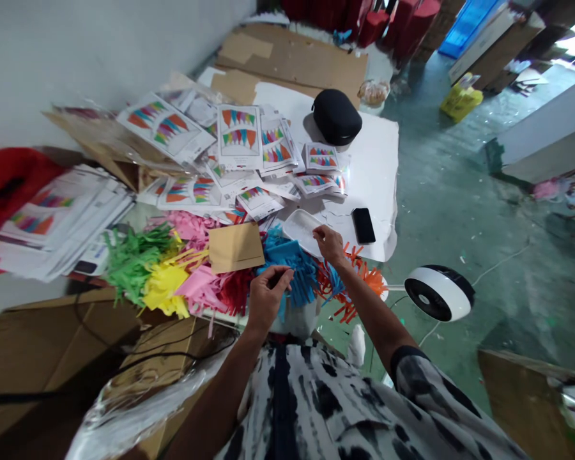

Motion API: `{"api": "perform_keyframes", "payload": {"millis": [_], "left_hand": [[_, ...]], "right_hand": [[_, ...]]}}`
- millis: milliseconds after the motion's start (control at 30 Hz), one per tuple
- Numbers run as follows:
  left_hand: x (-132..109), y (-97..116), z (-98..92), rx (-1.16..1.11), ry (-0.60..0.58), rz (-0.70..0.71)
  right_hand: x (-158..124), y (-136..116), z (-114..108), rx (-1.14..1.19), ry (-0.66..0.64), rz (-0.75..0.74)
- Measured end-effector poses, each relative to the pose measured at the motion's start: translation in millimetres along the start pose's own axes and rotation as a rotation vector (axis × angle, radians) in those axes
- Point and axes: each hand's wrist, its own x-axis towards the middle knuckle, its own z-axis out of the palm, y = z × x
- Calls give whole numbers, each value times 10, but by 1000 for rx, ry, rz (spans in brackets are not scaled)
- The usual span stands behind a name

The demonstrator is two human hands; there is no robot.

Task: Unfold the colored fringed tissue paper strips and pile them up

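My left hand hovers at the near edge of the table, thumb and fingertips pinched together in front of blue tissue fringe. Whatever is between those fingertips is too small to make out. Over the right part of a shallow white plastic tray, my right hand is closed in a pinch, and its fingertips hide what they hold, if anything. Left of the tray lies a flat brown card on top of the fringe. Orange fringe hangs near my right wrist.
Printed cards with colourful tassel pictures are heaped behind. Green, yellow and pink fringe lie leftward. A black case and a phone rest on the table. A white fan stands right.
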Motion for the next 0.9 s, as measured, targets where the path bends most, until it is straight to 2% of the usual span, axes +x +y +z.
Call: {"api": "perform_keyframes", "payload": {"millis": [167, 300, 400, 567, 800, 900], "left_hand": [[-42, 11, 49, -15, -10, -21], [-67, -42, 51, -27, 8, -41], [-76, -68, 47, -32, 23, -47], [-85, -67, 56, -18, 21, -31], [-49, -5, 130, -48, 3, -6], [-49, 42, 163, -40, -10, 1]], "right_hand": [[41, 170, 58, -46, -114, 0], [-4, 158, 196, -387, -191, 63], [-2, 111, 276, -507, -259, 52], [24, 94, 248, -511, -222, 39], [-81, 144, 44, -318, -50, 61], [-97, 177, 22, -315, -20, 95]]}}
